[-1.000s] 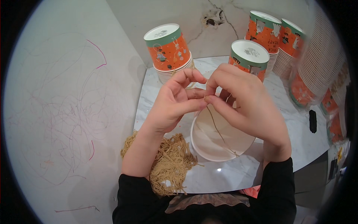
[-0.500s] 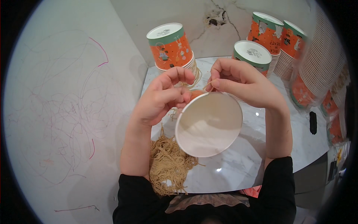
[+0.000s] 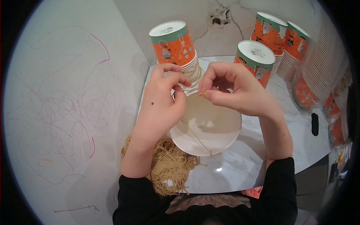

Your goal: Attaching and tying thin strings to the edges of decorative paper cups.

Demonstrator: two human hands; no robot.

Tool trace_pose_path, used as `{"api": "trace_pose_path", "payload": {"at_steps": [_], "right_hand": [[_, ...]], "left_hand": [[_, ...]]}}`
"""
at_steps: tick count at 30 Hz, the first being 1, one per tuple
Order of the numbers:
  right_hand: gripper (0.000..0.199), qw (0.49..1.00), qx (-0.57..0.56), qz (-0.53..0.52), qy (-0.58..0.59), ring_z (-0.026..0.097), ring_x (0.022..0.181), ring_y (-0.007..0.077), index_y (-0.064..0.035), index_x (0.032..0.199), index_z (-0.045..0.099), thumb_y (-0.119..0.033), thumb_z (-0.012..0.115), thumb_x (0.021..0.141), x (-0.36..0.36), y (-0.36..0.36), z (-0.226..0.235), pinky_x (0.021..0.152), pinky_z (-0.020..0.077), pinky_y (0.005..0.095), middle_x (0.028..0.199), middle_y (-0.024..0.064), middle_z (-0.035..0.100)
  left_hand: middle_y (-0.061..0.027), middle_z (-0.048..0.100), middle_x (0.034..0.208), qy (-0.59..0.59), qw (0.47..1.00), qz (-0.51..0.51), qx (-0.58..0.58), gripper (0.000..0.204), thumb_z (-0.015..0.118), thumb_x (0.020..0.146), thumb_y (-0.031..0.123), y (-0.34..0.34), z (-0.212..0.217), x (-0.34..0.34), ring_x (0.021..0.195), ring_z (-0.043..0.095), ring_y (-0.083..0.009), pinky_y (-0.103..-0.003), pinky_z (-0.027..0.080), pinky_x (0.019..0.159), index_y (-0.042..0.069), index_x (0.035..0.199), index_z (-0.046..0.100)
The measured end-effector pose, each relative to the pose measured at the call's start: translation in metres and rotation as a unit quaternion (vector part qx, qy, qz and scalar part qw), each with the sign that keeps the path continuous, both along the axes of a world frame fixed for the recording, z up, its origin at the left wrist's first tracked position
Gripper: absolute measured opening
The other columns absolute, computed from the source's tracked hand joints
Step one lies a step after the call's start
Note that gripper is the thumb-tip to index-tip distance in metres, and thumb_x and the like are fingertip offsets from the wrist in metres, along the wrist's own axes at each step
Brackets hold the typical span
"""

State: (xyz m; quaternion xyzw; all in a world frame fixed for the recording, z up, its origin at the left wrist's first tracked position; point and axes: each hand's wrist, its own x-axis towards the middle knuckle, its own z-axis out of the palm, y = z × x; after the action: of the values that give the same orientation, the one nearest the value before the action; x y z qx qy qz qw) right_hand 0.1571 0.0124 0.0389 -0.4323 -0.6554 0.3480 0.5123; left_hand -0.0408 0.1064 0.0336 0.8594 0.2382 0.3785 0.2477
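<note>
A white-lined paper cup (image 3: 215, 129) faces me with its round mouth, below my two hands. A tan string (image 3: 197, 143) lies slantwise across the mouth, and a stretch of it runs between my fingertips at the cup's far rim. My right hand (image 3: 236, 90) pinches the string between thumb and forefinger. Curled at the rim's left side, my left hand (image 3: 162, 99) has its thumb and fingers closed about the string; its grip is partly hidden. Beside my left forearm lies a tangled heap of tan strings (image 3: 170, 165).
Beyond my left hand stands an upside-down cup stack (image 3: 174, 48), orange and green, with strings draped on it. More cup stacks (image 3: 268, 32) stand at the far right, some in clear plastic. A black object (image 3: 314, 124) lies near the marble table's (image 3: 240, 170) right edge. A scribbled wall (image 3: 75, 112) rises at left.
My left hand has turned, its back now facing me, and my right hand has moved left and slightly down. The cup has shifted a little left, and string now crosses its mouth.
</note>
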Motion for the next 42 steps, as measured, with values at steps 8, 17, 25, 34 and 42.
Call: {"api": "trace_pose_path", "payload": {"at_steps": [8, 17, 25, 34, 42], "right_hand": [[0.008, 0.999, -0.019, 0.019, 0.021, 0.061, 0.085, 0.0038, -0.0017, 0.093, 0.062, -0.006, 0.068, 0.089, -0.008, 0.002, 0.001, 0.076, 0.0502, 0.0216, 0.09, -0.0016, 0.065], [0.012, 0.989, 0.022, -0.147, 0.012, 0.055, 0.066, 0.0025, 0.0, 0.093, 0.067, -0.012, 0.069, 0.09, -0.007, 0.013, -0.007, 0.059, 0.045, 0.0205, 0.078, -0.0017, 0.064], [0.011, 0.967, 0.103, -0.23, -0.045, 0.058, 0.065, 0.0034, 0.0021, 0.094, 0.065, -0.009, 0.068, 0.091, -0.008, 0.014, -0.01, 0.057, 0.0456, 0.0199, 0.08, 0.0014, 0.066], [0.012, 0.974, 0.091, -0.186, -0.095, 0.062, 0.065, 0.0132, 0.0015, 0.099, 0.064, -0.008, 0.065, 0.093, -0.013, 0.01, -0.008, 0.06, 0.0489, 0.0292, 0.084, 0.0082, 0.067], [0.01, 0.981, 0.085, -0.153, -0.083, 0.062, 0.066, 0.0182, 0.0018, 0.1, 0.062, -0.007, 0.063, 0.095, -0.009, 0.014, -0.013, 0.062, 0.0484, 0.0317, 0.086, 0.0114, 0.067]], "left_hand": [[-0.0202, 0.06, 0.109, 0.0, 0.994, 0.037, 0.101, 0.008, 0.056, 0.081, -0.008, 0.004, -0.004, 0.005, 0.091, 0.065, -0.0345, -0.042, 0.053, 0.079, -0.005, 0.079, 0.063], [-0.0077, 0.065, 0.105, -0.12, 0.989, 0.04, 0.075, 0.012, 0.062, 0.091, -0.005, -0.002, -0.008, 0.018, 0.086, 0.066, -0.0136, -0.026, 0.057, 0.068, -0.003, 0.103, 0.061], [-0.0034, 0.066, 0.098, -0.078, 0.995, -0.004, -0.061, 0.011, 0.069, 0.092, 0.0, -0.003, -0.005, 0.011, 0.071, 0.06, -0.0036, -0.02, 0.051, 0.061, -0.003, 0.1, 0.063], [-0.0005, 0.069, 0.095, -0.096, 0.994, -0.026, -0.044, 0.012, 0.075, 0.088, 0.001, -0.002, 0.005, 0.006, 0.072, 0.059, -0.0029, -0.019, 0.047, 0.061, 0.0, 0.096, 0.066], [0.0002, 0.068, 0.085, -0.115, 0.972, -0.086, -0.188, 0.015, 0.078, 0.089, 0.01, 0.01, -0.002, 0.011, 0.066, 0.06, -0.0039, -0.02, 0.048, 0.059, 0.0, 0.092, 0.066]]}}
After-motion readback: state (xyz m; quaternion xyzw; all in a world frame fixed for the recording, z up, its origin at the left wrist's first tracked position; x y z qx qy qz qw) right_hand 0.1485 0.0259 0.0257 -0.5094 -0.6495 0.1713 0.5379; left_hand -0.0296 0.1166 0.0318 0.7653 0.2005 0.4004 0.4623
